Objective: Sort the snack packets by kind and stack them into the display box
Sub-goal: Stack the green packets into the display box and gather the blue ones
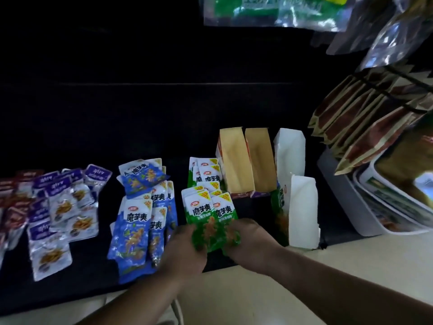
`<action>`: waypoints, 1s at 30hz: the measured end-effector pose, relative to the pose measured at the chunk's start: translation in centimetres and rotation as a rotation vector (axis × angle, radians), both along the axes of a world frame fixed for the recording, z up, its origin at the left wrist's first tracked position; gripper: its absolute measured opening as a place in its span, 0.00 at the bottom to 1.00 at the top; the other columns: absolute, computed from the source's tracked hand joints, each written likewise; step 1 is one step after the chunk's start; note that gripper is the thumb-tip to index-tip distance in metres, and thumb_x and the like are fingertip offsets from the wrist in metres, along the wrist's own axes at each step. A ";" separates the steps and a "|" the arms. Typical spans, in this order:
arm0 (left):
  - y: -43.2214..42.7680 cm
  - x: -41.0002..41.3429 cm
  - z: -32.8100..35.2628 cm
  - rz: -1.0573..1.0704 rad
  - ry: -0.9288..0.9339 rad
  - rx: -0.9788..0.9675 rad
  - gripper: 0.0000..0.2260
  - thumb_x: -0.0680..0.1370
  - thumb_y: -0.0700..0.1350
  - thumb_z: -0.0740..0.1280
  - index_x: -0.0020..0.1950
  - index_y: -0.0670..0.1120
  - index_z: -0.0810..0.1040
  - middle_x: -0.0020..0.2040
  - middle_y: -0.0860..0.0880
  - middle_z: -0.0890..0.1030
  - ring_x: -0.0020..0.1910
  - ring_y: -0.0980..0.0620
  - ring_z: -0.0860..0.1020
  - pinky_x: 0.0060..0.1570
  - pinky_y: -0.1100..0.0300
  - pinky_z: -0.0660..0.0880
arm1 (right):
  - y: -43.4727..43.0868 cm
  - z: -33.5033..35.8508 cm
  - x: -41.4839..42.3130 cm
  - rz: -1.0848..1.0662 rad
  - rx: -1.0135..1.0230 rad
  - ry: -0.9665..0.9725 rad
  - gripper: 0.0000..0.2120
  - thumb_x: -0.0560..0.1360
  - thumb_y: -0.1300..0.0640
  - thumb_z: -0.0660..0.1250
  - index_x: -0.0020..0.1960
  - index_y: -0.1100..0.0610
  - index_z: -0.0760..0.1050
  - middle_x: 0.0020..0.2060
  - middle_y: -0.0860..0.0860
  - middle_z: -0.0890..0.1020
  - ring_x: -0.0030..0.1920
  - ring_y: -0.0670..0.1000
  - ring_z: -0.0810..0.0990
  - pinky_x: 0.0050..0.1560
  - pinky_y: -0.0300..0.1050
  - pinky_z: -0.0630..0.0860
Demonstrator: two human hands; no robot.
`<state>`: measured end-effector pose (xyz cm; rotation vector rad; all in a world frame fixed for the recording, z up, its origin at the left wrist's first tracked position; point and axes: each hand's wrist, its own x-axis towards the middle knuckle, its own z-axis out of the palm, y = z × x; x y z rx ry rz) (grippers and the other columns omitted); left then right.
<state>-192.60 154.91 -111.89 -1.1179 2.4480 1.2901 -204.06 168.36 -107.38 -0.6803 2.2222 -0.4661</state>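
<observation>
Dark surface point(93, 277): left hand point(185, 252) and right hand point(251, 242) grip green packets point(210, 219) between their fingers point(243, 227), long axis pointing away. The box point(302, 212) is just right of the fingers, nearer the right hand.

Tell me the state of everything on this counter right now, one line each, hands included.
held green packets: fanned bunch, held at the lower end by both grips
left grip: curled on the bunch
right grip: curled on the bunch
other green packets: loose stack behind
blue packets: loose, overlapping pile
purple packets: scattered flat
two brown-lined boxes: open, empty
white boxes: open, nothing seen inside
</observation>
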 end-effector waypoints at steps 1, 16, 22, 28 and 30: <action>0.2 -0.3 -0.5 0.029 0.034 0.006 0.21 0.80 0.46 0.70 0.73 0.48 0.74 0.66 0.51 0.76 0.67 0.48 0.76 0.52 0.66 0.67 | -0.3 -1.2 -0.5 -0.038 -0.013 0.008 0.12 0.73 0.51 0.66 0.55 0.46 0.78 0.54 0.51 0.79 0.52 0.54 0.81 0.51 0.54 0.83; 0.8 -3.7 -4.4 0.503 0.182 0.183 0.22 0.73 0.40 0.78 0.61 0.56 0.75 0.49 0.56 0.80 0.45 0.65 0.78 0.41 0.66 0.72 | -1.1 -7.5 -1.4 -0.449 -0.354 -0.007 0.19 0.77 0.56 0.69 0.63 0.38 0.78 0.47 0.38 0.85 0.44 0.40 0.82 0.43 0.35 0.76; 1.0 -4.4 -3.9 0.576 0.245 0.335 0.15 0.74 0.39 0.77 0.57 0.50 0.80 0.39 0.58 0.85 0.37 0.65 0.82 0.31 0.72 0.74 | -1.3 -7.4 -1.0 -0.466 -0.458 -0.154 0.26 0.78 0.63 0.67 0.69 0.37 0.73 0.55 0.35 0.84 0.58 0.37 0.81 0.60 0.46 0.80; 1.0 -5.1 -3.5 0.380 0.248 0.253 0.17 0.80 0.48 0.70 0.67 0.61 0.74 0.59 0.55 0.76 0.54 0.59 0.79 0.57 0.58 0.78 | -1.6 -6.9 -1.0 -0.417 -0.474 -0.149 0.31 0.80 0.63 0.66 0.71 0.31 0.68 0.53 0.41 0.87 0.53 0.42 0.85 0.54 0.47 0.82; 1.0 -5.3 -3.3 0.289 0.226 0.186 0.18 0.80 0.51 0.68 0.69 0.58 0.72 0.60 0.52 0.71 0.61 0.51 0.75 0.63 0.51 0.76 | -1.8 -7.2 -0.9 -0.409 -0.456 -0.157 0.32 0.80 0.61 0.67 0.74 0.31 0.65 0.49 0.47 0.87 0.50 0.48 0.86 0.53 0.54 0.84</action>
